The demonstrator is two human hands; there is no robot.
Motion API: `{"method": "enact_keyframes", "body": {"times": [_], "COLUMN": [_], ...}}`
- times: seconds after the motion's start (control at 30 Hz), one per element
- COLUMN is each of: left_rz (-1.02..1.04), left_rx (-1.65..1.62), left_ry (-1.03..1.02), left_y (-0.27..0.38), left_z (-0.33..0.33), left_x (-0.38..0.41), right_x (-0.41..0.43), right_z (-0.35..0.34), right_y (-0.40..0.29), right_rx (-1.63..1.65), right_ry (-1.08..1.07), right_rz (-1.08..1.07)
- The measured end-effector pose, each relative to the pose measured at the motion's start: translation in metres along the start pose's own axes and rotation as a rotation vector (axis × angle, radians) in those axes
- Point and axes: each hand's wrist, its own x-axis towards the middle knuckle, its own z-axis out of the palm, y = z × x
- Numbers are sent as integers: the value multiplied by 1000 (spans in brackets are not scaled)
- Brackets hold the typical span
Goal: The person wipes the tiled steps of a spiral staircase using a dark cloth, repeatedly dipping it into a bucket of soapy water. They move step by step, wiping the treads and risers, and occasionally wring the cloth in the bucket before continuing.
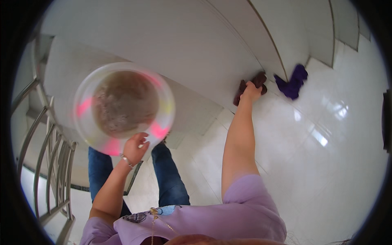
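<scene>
A round white plastic basin (83, 128) with pink and yellow marks stands at the left, blurred. Cloudy brown water (125, 104) with some bubbles fills its middle. My left hand (134, 148), with a bracelet at the wrist, is over the basin's near rim. Its fingers are loosely bent and apart, with nothing between them; whether they touch the basin is unclear. Stretched far forward, my right hand (253, 92) grips a dark maroon cloth (259, 80) at the foot of a pale panel. Just right of it lies a crumpled purple cloth (294, 84).
Metal stair railings (46, 171) curve along the left side. Pale panels (183, 36) rise ahead, with stepped edges (333, 61) towards the upper right. Glossy white floor tiles (306, 171) reflect light at the right. My legs in blue jeans (170, 180) are beneath me.
</scene>
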Motion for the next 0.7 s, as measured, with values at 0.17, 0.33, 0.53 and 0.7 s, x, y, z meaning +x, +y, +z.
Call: {"method": "enact_keyframes", "body": {"times": [0.17, 0.33, 0.53, 0.7], "left_rz": [-25, -65, -62, -41], "left_rx": [-42, -182, -330, -352], "left_ry": [51, 84, 266, 255], "left_y": [1, 1, -7, -48], "left_z": [-21, -55, -76, -74], "left_x": [0, -9, 2, 1], "right_x": [-126, -331, -502, -517], "right_z": [88, 199, 270, 266], "right_y": [0, -109, -159, -155], "right_rx": [-155, 233, 418, 256], "right_ry": [27, -278, -553, -586], "right_rz": [-991, -1357, -1598, -1690]}}
